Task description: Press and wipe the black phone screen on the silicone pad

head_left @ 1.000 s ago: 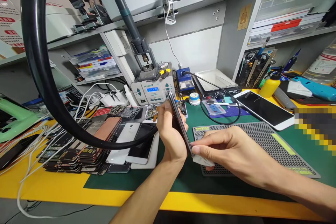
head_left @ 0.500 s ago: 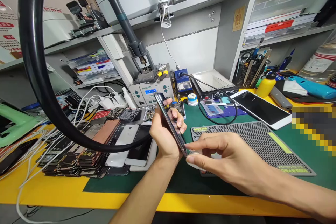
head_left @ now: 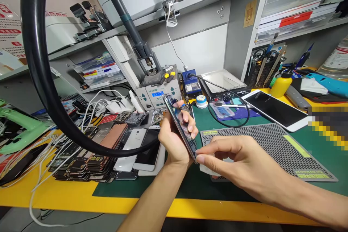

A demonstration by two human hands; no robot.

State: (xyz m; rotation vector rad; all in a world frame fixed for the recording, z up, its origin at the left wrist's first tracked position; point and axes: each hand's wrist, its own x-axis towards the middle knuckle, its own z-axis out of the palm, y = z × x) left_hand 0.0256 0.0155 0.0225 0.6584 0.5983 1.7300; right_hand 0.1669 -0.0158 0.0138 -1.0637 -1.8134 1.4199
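Tilted and seen nearly edge-on, a dark smartphone [head_left: 179, 127] is held up over the bench in my left hand [head_left: 174, 139]. The fingers wrap round its far side and the palm lies along the near edge. My right hand [head_left: 233, 156] is at the phone's lower end, thumb and forefinger pinched together against its corner. What sits between those fingertips is too small to make out. Under my right hand a flat whitish piece [head_left: 208, 170] shows; whether the hand holds it cannot be told. A grey perforated mat [head_left: 261, 145] lies below and behind that hand.
Stacked phone parts [head_left: 95, 165] and several phones lie left. A black hose [head_left: 35, 61] loops across the left foreground. Behind stand a hot-air station [head_left: 156, 96] and a heating plate [head_left: 224, 85]. A white-framed phone [head_left: 276, 110] and yellow bottle [head_left: 282, 83] are right.
My right thumb and forefinger have closed together at the phone's lower corner; they were slightly apart before. The view has shifted a little. My left hand still holds the phone.
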